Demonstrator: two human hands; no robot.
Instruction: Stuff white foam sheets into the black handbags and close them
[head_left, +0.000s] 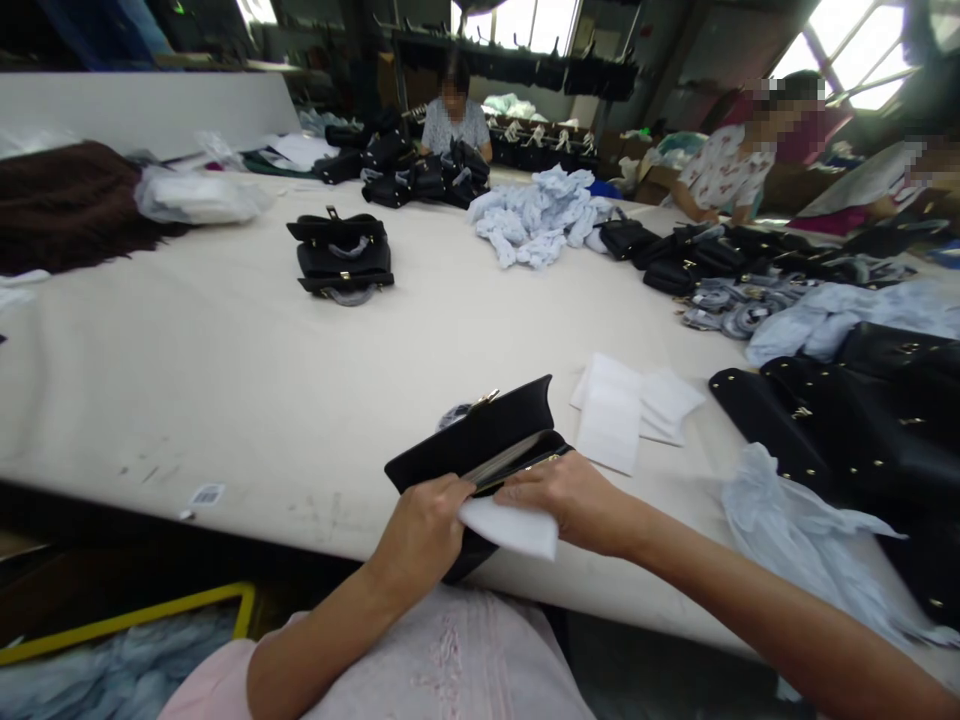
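Note:
A black handbag (480,432) with gold hardware is held tilted at the table's near edge, its flap raised and its mouth partly open. My left hand (429,525) is closed on the near left rim of the bag. My right hand (566,498) grips the rim farther right, fingers bent over the opening by a gold zip. Between both hands a folded white sheet (514,528), soft like foam, sticks out toward me. Whether my fingers also pinch it is hidden. Part of a plastic-wrapped handle (454,415) shows behind the flap.
White sheets (611,415) lie right of the bag. Black bag pieces (847,420) and crumpled pale paper (787,530) crowd the right side. Another black handbag (345,255) stands farther back. Several people sit across the table. A yellow-rimmed bin (244,600) is below left.

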